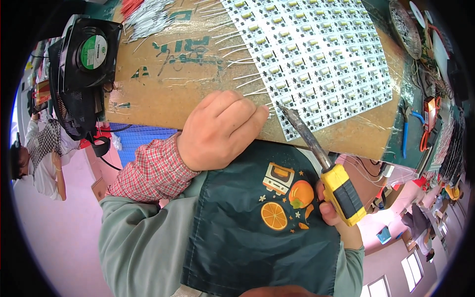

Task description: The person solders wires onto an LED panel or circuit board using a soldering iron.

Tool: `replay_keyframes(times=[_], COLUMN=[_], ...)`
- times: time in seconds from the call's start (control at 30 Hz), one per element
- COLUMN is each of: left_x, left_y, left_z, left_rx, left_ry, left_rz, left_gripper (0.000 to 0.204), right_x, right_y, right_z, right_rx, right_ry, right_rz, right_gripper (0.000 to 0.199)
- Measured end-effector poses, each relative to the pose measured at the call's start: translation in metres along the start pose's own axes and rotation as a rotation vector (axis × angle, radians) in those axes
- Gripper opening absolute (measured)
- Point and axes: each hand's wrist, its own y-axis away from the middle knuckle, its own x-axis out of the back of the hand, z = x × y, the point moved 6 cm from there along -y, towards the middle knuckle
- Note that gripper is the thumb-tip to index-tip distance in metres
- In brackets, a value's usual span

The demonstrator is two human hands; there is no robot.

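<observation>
Cardboard spans twelve o'clock, bearing a white LED sheet at one o'clock. At four o'clock, the right hand grips a yellow-handled iron, tip at the sheet's near-left edge. Central, the left hand's fingers curl beside white wires; whether they pinch one, I cannot tell.

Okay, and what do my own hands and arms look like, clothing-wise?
Your left hand is bare, with a red-and-white checked cuff at the wrist and plain grey-green fabric higher up that arm. Your right hand, partly hidden, shows no glove; its visible sleeve is plain grey-green too.
</observation>
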Motion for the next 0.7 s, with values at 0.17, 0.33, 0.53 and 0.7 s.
replay_keyframes(times=[0.17, 0.33, 0.53, 0.7], left_x=[0.002, 0.0, 0.0, 0.0], left_y=[-0.001, -0.003, -0.003, -0.005], left_z=[0.0, 0.001, 0.001, 0.001], left_rx=[0.0, 0.004, 0.011, 0.015], left_ry=[0.007, 0.004, 0.005, 0.012], left_rz=[-0.011, -0.024, -0.02, -0.011], left_gripper=[0.042, 0.042, 0.042, 0.041], right_x=[0.0, 0.002, 0.002, 0.004], right_y=[0.001, 0.003, -0.002, -0.003], right_z=[-0.004, -0.007, -0.008, -0.012], right_rx=[-0.039, -0.056, -0.075, -0.111], right_ry=[0.094, 0.188, 0.093, -0.265], right_rz=[0.0, -0.012, -0.01, 0.15], right_gripper=[0.039, 0.039, 0.035, 0.036])
